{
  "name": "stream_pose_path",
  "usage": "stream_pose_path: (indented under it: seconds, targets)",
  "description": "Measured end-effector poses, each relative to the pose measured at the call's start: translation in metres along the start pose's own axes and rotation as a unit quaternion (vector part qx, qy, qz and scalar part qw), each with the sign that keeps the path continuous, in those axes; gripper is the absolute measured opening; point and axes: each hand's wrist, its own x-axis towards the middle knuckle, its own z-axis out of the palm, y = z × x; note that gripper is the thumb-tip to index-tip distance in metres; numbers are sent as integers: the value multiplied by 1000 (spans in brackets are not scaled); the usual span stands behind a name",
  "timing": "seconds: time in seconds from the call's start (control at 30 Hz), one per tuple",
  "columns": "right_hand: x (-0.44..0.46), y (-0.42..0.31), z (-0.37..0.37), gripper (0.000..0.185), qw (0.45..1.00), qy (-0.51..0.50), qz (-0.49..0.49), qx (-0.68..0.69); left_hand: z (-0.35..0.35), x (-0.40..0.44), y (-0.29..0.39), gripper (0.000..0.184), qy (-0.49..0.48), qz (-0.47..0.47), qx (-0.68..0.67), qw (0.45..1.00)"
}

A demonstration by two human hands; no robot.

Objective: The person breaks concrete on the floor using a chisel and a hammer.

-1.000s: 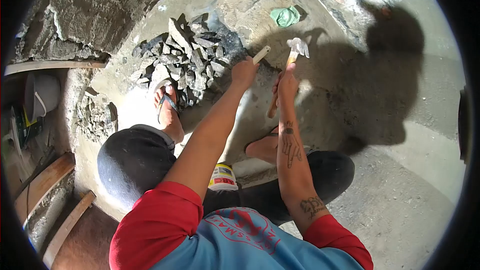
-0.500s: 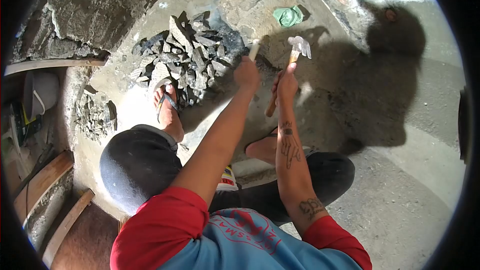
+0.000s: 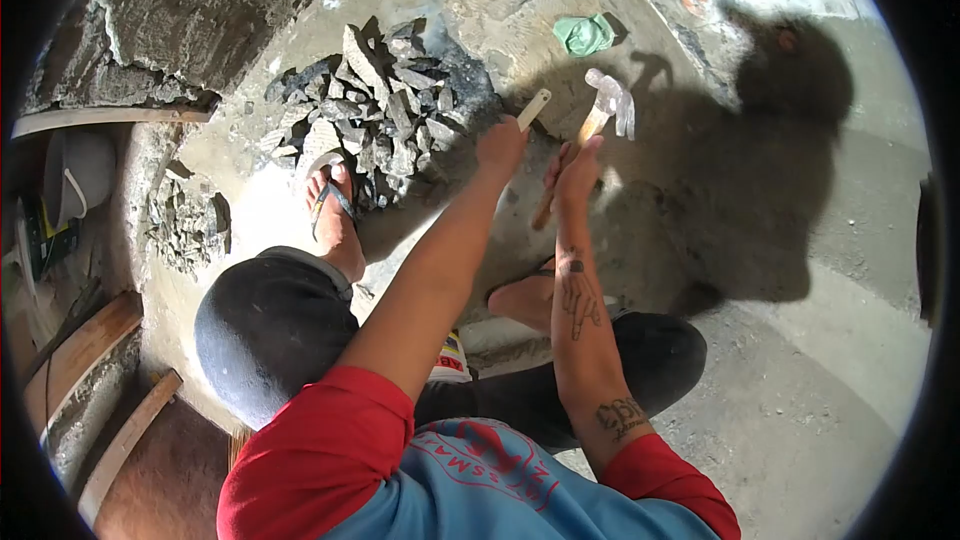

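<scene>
Head view: work is judged to be in progress, since a tool is held in each hand and neither has been laid down. Many rough grey pieces are seen heaped on the floor near the left foot, and a smaller heap is found farther left. How much has been finished, and how much is left, cannot be told.

The hammer is gripped around its wooden handle by the right hand, to the right of the larger heap. Its long axis is slanted from lower left to upper right; the head is carried at the upper end, with the forked claw turned rightward and down.

A pale stick is clasped in the closed left hand, its holed end directed up and to the right; its other end is hidden. The two tools are held near each other but apart.
</scene>
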Motion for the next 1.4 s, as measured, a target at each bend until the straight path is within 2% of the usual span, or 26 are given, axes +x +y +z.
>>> stream_pose_path:
  seconds: [0.03, 0.1, 0.13, 0.2, 0.23, 0.3, 0.33, 0.43, 0.47, 0.53, 0.57, 0.6, 0.63, 0.77, 0.83, 0.9, 0.93, 1.0, 1.03, 1.07, 1.1, 1.2, 1.27, 1.3, 1.37, 1.4]
  targets:
    - [2, 8, 1, 65, 1000, -1, 2, 1, 1, 1, 0, 35, 0, -6, -9, 1000]
    - [3, 23, 3, 65, 982, -11, 0, -187, 8, 2, -3, 36, -3, -11, -15, 1000]
    - [9, 25, 2, 65, 983, -12, 1, -185, 9, 3, -5, 35, 4, -2, -17, 1000]
    - [7, 7, 2, 65, 971, -3, 95, -220, 8, 0, -5, 35, 7, 7, -17, 1000]
    - [3, -2, 0, 65, 971, -1, 97, -219, 4, -1, -3, 34, 1, 4, -20, 1000]
    - [-3, -20, 1, 65, 999, 38, 32, -19, -3, 2, -2, 34, -1, -3, -25, 1000]
    - [-5, -31, 1, 65, 998, 37, 35, -23, -3, 2, -3, 35, -3, 2, -39, 999]
    - [-5, -48, 3, 66, 970, -52, -188, 148, -1, 2, -4, 37, -6, 10, -49, 999]
    - [6, -27, 5, 67, 963, -36, -242, 108, 1, 1, -5, 37, -4, 12, -47, 999]
    - [33, 26, 7, 69, 896, 103, -402, -157, 2, 1, -5, 37, -7, 10, -45, 999]
    - [31, 33, 10, 70, 913, 111, -332, -210, 1, 2, -6, 37, -9, 7, -44, 999]
    - [19, 20, 13, 70, 974, 61, -102, -192, 0, 3, -7, 37, -7, 7, -44, 999]
    - [11, 7, 14, 70, 977, 7, 134, -165, -1, 4, -7, 36, -1, 2, -43, 999]
    - [-2, -20, 13, 61, 993, 20, 96, -71, 4, 6, -8, 35, -9, -4, -28, 1000]
    - [-2, -33, 9, 62, 995, -20, -90, 25, 4, 4, -4, 35, -15, -13, -29, 999]
    - [18, -11, 7, 62, 991, -31, -123, 43, 3, 6, -3, 35, -16, -21, -31, 999]
    - [58, 36, 4, 63, 947, 78, -298, -92, 2, 6, -3, 35, -11, -16, -26, 999]
    - [50, 43, 9, 64, 843, 182, -455, -220, 2, 4, -5, 35, -7, -11, -22, 1000]
    - [33, 41, 6, 64, 967, 94, -155, -180, 2, 6, -7, 36, -18, -19, -37, 999]
    - [14, 21, 12, 63, 979, -8, 162, -123, 2, 9, -7, 37, -26, -29, -54, 998]
    - [8, 4, 16, 63, 979, -8, 162, -124, 3, 9, -7, 37, -26, -30, -54, 998]
    - [2, -20, 13, 60, 988, 14, 100, -118, 3, 8, -7, 38, -6, -10, -53, 999]
    - [10, -26, 9, 62, 989, 24, -147, -27, 4, 7, -6, 37, -13, -16, -26, 999]
    - [11, -26, 9, 62, 989, 24, -146, -27, 4, 7, -5, 37, -13, -16, -26, 999]
    - [13, -25, 10, 62, 964, -52, -256, 47, 4, 8, -5, 36, -16, -21, -20, 999]
    - [13, -18, 11, 62, 964, -52, -256, 47, 5, 9, -6, 36, -15, -22, -19, 999]
